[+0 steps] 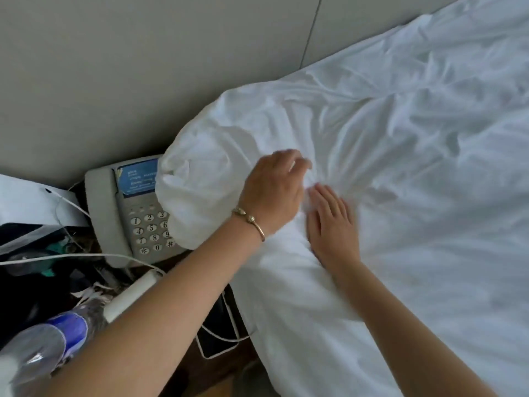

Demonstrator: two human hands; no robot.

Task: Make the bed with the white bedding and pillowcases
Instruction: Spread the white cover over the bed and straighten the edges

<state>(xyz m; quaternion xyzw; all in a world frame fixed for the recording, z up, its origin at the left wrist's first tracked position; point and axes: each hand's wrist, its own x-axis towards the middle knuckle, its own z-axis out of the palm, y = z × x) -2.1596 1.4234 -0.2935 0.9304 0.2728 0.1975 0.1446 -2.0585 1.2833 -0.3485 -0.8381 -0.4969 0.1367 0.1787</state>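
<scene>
Two hands work at the head corner of the bed, where the white duvet (372, 144) lies bunched and overhangs the edge. Left hand (272, 187), wearing a gold bangle (252, 222), has its fingers curled down into the cloth and appears to pinch a gather of it; the fingertips are blurred, so the exact hold is not certain. Right hand (332, 224) lies flat, fingers straight and close together, palm pressing the cover just beside the left hand. Creases radiate from the point between them. The bulging corner of the duvet rests on a grey telephone (126, 207) on the bedside table, beside white cables (74, 256) and a plastic bottle (57, 336). Wrinkles cover the rest of the duvet toward the grey headboard wall (114, 67). Judged as the step in hand: squaring this corner. Recommended: keep the flat hand anchoring the filling, draw the pinched cloth outward toward the corner, lift it off the telephone before pulling, then smooth away from the anchor.
</scene>
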